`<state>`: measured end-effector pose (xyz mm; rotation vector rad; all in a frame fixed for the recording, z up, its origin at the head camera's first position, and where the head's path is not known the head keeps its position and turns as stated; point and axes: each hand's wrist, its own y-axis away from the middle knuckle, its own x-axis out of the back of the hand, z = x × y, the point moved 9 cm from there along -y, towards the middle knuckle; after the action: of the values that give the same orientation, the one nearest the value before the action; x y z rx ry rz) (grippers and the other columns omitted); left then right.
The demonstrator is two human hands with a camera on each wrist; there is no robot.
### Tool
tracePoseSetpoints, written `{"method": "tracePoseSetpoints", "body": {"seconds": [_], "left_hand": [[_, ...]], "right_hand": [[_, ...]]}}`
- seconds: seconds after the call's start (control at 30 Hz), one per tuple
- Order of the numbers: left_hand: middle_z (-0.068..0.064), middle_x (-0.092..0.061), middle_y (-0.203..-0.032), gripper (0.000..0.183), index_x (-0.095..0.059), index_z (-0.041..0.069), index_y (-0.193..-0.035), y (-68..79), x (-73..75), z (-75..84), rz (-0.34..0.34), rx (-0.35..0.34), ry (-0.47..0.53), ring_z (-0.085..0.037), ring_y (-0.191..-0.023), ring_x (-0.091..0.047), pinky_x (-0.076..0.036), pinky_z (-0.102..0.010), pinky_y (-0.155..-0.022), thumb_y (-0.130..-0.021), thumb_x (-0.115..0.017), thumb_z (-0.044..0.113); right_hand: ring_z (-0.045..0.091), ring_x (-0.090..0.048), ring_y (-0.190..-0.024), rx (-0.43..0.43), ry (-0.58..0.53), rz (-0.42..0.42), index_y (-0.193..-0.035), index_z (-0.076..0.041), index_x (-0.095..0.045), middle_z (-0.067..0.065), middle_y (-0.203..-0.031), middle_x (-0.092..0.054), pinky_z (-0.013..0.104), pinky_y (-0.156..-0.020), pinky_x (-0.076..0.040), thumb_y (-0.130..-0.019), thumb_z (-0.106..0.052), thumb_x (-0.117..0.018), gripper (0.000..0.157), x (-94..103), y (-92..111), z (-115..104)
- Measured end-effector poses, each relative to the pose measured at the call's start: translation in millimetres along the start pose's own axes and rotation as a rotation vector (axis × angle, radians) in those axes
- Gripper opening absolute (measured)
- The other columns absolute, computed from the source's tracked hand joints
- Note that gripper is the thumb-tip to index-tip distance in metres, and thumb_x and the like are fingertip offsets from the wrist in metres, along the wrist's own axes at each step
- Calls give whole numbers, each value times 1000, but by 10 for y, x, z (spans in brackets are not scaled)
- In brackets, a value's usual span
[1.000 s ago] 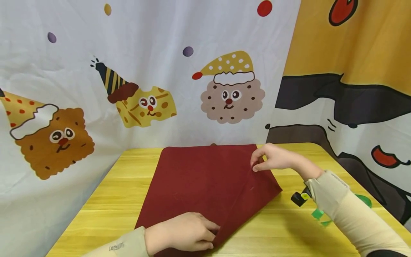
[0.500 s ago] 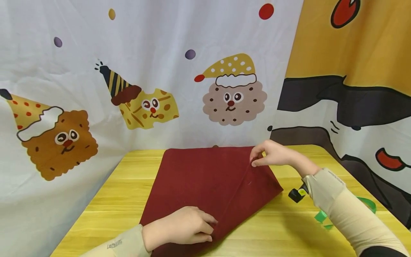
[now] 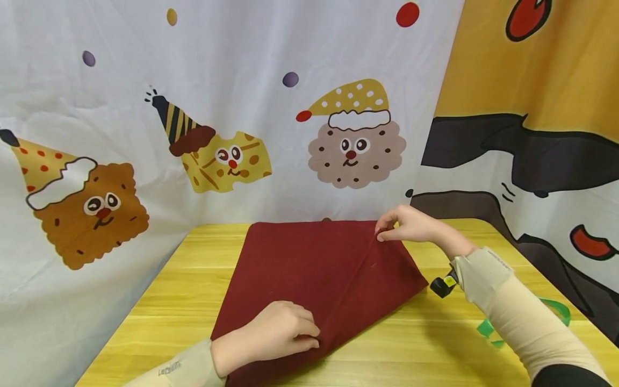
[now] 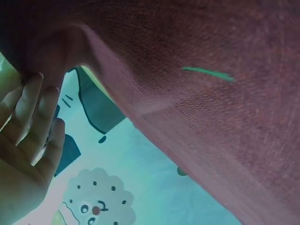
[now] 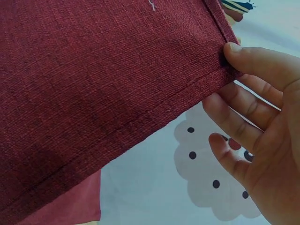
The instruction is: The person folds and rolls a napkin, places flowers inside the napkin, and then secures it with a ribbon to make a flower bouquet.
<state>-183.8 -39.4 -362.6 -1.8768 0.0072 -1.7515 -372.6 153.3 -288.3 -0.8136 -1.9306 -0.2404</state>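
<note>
A dark red cloth with a stitched hem lies on the wooden table, its right side lifted and turned leftward. My right hand pinches a hemmed corner above the far right part of the cloth; in the right wrist view the thumb lies over that corner and the other fingers are behind it. My left hand pinches the cloth's near edge low at the front. In the left wrist view, raised cloth hangs beside the fingers, and its folds hide the exact hold.
The yellow wood-grain table shows on both sides of the cloth. A green strap and a small black piece show beside the right forearm. Behind the table hangs a white curtain printed with cartoon snacks.
My left hand has risen slightly away from the table's front, and my right hand has moved a little farther back. The lifted flap of cloth has shifted with them.
</note>
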Motion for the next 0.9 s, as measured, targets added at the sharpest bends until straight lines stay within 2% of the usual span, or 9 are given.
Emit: {"method": "tracePoseSetpoints", "body": {"seconds": [0.1, 0.2, 0.27, 0.4, 0.53, 0.7, 0.9], "left_hand": [[21, -55, -72, 8, -71, 26, -79, 19, 7, -103, 9, 84, 68, 9, -63, -43, -33, -5, -62, -84, -77, 26], [22, -54, -73, 7, -71, 26, -80, 44, -13, -219, -11, 177, 157, 10, -62, -40, -32, -5, -59, -86, -75, 26], [22, -59, -79, 4, -73, 24, -84, 65, -24, -287, -27, 234, 215, 11, -65, -46, -35, -5, -61, -87, -74, 27], [19, -65, -85, 7, -76, 21, -89, 106, -33, -387, -37, 310, 308, 10, -71, -52, -40, -8, -65, -88, -73, 27], [19, -65, -85, 6, -76, 21, -88, 142, -41, -455, -35, 342, 347, 9, -73, -54, -42, -9, -66, -88, -73, 26], [19, -64, -84, 5, -75, 20, -88, 168, -46, -509, -40, 360, 340, 6, -74, -55, -42, -10, -68, -87, -74, 25], [19, -64, -85, 5, -75, 20, -87, 192, -51, -564, -55, 386, 336, 7, -75, -55, -43, -12, -69, -87, -74, 25]], "right_hand": [[11, -59, -73, -18, -10, 17, -87, -18, -74, -9, -78, -67, 33, -68, -47, -87, -15, -72, 4, 0, -37, 57], [12, -59, -73, -40, -35, 24, -86, -17, -73, -7, -78, -67, 32, -68, -47, -87, -13, -73, 4, -12, -74, 125], [13, -60, -73, -49, -51, 25, -87, -13, -73, -5, -79, -68, 31, -68, -48, -86, -12, -73, 1, -24, -105, 173], [13, -63, -74, -68, -110, 21, -90, -8, -73, -2, -81, -70, 28, -69, -50, -86, -13, -74, 6, -49, -162, 249], [16, -64, -75, -72, -166, 15, -90, -7, -73, 0, -82, -70, 28, -69, -51, -86, -12, -74, 7, -75, -221, 278], [16, -64, -76, -52, -188, 12, -91, -5, -73, 3, -83, -70, 27, -72, -51, -86, -11, -73, 8, -111, -300, 304], [16, -64, -77, -81, -214, 53, -91, -6, -73, 2, -84, -71, 28, -71, -51, -85, -12, -74, 8, -106, -360, 332]]}}
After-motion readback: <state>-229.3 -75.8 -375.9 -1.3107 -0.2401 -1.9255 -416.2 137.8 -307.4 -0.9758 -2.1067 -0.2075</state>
